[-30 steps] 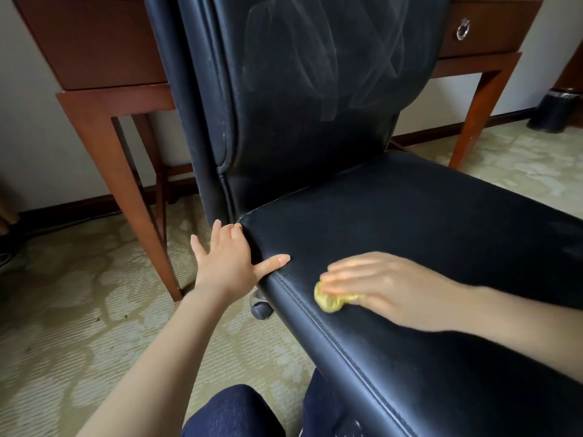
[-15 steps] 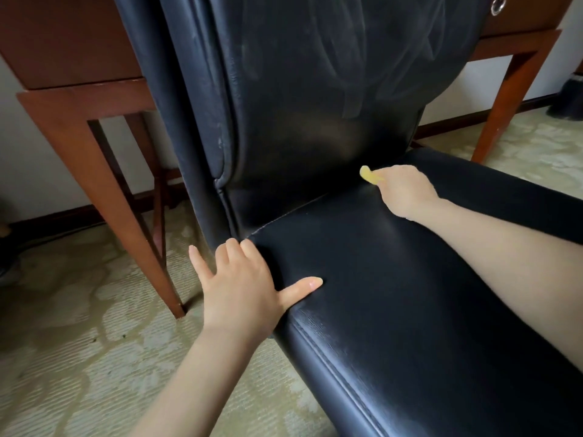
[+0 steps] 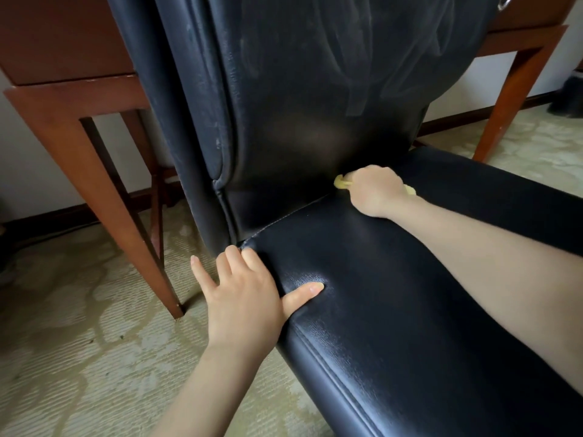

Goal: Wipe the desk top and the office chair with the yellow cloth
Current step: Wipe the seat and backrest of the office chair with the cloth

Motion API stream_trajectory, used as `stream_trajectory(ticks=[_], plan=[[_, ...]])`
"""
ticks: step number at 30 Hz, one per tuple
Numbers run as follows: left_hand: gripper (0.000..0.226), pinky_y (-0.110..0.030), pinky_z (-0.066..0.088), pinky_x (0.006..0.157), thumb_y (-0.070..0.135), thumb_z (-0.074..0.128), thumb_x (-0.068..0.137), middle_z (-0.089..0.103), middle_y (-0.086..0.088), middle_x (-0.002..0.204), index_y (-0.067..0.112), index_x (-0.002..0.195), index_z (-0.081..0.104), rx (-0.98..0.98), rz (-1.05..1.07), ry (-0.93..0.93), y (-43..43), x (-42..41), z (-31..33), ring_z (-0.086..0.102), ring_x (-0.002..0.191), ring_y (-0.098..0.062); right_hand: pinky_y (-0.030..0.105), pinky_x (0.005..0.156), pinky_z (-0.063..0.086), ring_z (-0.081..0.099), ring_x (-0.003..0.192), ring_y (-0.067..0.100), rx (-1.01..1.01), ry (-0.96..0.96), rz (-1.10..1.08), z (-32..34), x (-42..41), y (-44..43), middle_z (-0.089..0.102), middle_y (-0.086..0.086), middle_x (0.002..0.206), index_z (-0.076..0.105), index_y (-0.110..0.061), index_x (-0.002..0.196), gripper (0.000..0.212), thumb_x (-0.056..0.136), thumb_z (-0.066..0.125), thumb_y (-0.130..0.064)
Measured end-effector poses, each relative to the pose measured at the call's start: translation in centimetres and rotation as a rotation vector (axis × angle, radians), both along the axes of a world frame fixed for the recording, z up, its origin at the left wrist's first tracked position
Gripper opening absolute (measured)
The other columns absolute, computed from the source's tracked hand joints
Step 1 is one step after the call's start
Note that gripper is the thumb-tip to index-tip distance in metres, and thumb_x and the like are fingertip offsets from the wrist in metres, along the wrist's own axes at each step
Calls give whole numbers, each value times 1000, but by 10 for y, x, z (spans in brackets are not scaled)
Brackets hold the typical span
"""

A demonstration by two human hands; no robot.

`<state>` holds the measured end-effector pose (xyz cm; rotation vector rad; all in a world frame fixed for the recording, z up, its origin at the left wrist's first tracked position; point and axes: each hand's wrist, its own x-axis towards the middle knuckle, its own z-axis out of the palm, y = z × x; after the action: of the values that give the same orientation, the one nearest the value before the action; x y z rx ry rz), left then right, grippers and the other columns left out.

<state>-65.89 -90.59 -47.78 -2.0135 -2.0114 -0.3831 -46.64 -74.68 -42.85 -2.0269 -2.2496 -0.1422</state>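
A black leather office chair [image 3: 394, 294] fills the middle of the view, seat toward me and backrest upright behind it, streaked with wipe marks. My right hand [image 3: 373, 190] is closed around the yellow cloth [image 3: 340, 182], pressed into the crease where the seat meets the backrest. Only small bits of cloth show at either side of the fist. My left hand [image 3: 244, 298] rests on the seat's left front corner, fingers over the side edge, thumb pressed on top. The wooden desk [image 3: 69, 89] stands behind the chair; its top is out of view.
Desk legs come down to the patterned carpet at the left [image 3: 126, 222] and at the right [image 3: 514, 99]. A dark bin [image 3: 569, 96] sits by the wall at the far right. Pale carpet lies left of the chair.
My right hand carried the cloth from the seat's front left edge back to the crease under the backrest, then slid it a little left. My left hand stayed on the seat corner.
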Motion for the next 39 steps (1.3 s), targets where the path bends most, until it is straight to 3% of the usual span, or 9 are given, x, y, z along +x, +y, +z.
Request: stream_trajectory(ticks=[4,8,11,13,17,29,33,36,39], plan=[[92,-69,38,91,83,-1,79,51,-14,74,6,74,49,-91,10,-18,-2,0,5,57,71,-35,34,69,44,59,84,29,-1,84,112,-9,-5,-24,63,4,97,62,-16,100,24,100,38,-15],[110,-67,24,104,78,-21,74,55,-10,105,4,105,54,-218,89,-80,-8,1,15,53,104,-31,31,89,41,56,113,27,4,246,272,-12,-4,-71,63,2,121,61,-17,124,30,99,45,-18],[107,-60,3,112,74,-16,69,30,-6,147,9,142,27,-256,102,-132,-17,0,17,19,141,-24,12,100,24,47,129,17,7,310,430,-18,-4,-120,57,-2,133,58,-17,131,35,97,49,-14],[92,-56,-5,114,71,-4,79,3,-4,160,14,152,2,-314,91,-224,-26,-1,13,-6,147,-22,13,105,20,49,128,16,3,360,498,-24,-3,-148,59,-3,131,61,-17,128,35,95,49,-15],[72,-55,-9,114,61,5,91,-25,5,156,25,150,-17,-326,80,-306,-66,4,6,-22,144,-21,27,111,28,51,126,16,-26,395,575,-28,2,-192,60,-3,129,63,-16,125,40,90,44,-23],[56,-57,-12,112,30,17,104,-13,17,157,29,151,-11,-470,14,-350,-141,24,15,-18,145,-21,36,100,44,58,111,11,94,320,715,-37,44,-297,67,-11,116,70,-22,109,32,89,46,-16],[57,-57,-12,111,24,20,103,-12,15,158,29,152,-9,-502,15,-363,-147,25,21,-15,146,-23,25,100,35,54,103,9,111,214,830,-29,67,-330,61,-14,103,65,-24,94,22,85,55,-6],[60,-55,-10,112,21,23,102,-11,14,158,28,152,-8,-503,11,-397,-148,26,20,-13,146,-23,22,111,25,52,115,9,177,125,856,-27,77,-334,63,-13,113,67,-25,101,30,79,60,-7],[64,-53,-9,115,16,27,99,-10,15,158,29,152,-7,-502,-1,-462,-146,26,20,-11,147,-21,25,109,31,58,112,14,227,109,864,-29,73,-314,67,-8,113,70,-23,104,38,73,63,-2]])
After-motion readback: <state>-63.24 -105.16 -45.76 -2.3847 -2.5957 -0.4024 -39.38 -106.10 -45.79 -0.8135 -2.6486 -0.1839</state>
